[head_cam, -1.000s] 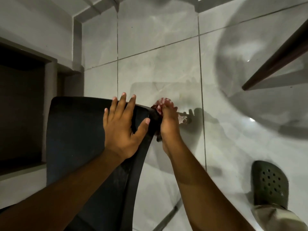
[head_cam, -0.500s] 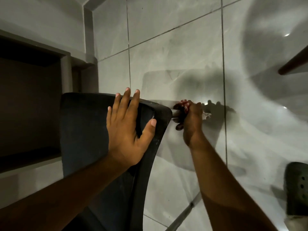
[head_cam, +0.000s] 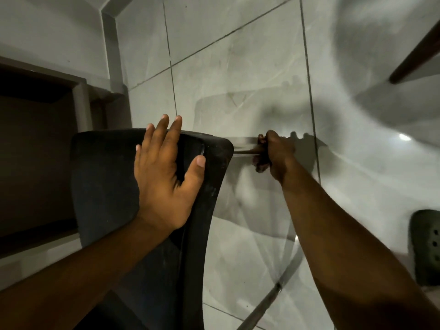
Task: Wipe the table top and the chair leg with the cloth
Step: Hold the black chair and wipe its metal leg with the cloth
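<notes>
**Hand closing on the chair leg with the cloth**

The right hand (head_cam: 277,153) is wrapping its fingers around the chair leg (head_cam: 245,146), pressing the dark reddish cloth (head_cam: 261,160) against it; only small bits of the cloth are showing above and below the fist. The leg is blurred, a thin pale bar with its long axis running sideways from the chair's far right corner out to the right, over the tiled floor (head_cam: 238,67).

Nearer the camera, the left hand (head_cam: 166,172) is lying flat with fingers spread on the dark chair (head_cam: 107,186), its thumb stretching toward the chair's right edge and its fingertips reaching past the far edge. A second leg (head_cam: 273,291) is slanting off below the chair's right edge toward the near side.

At the right edge of the floor a green perforated clog (head_cam: 426,246) is showing. In the far right corner a dark wooden edge (head_cam: 419,51) is slanting across.
</notes>
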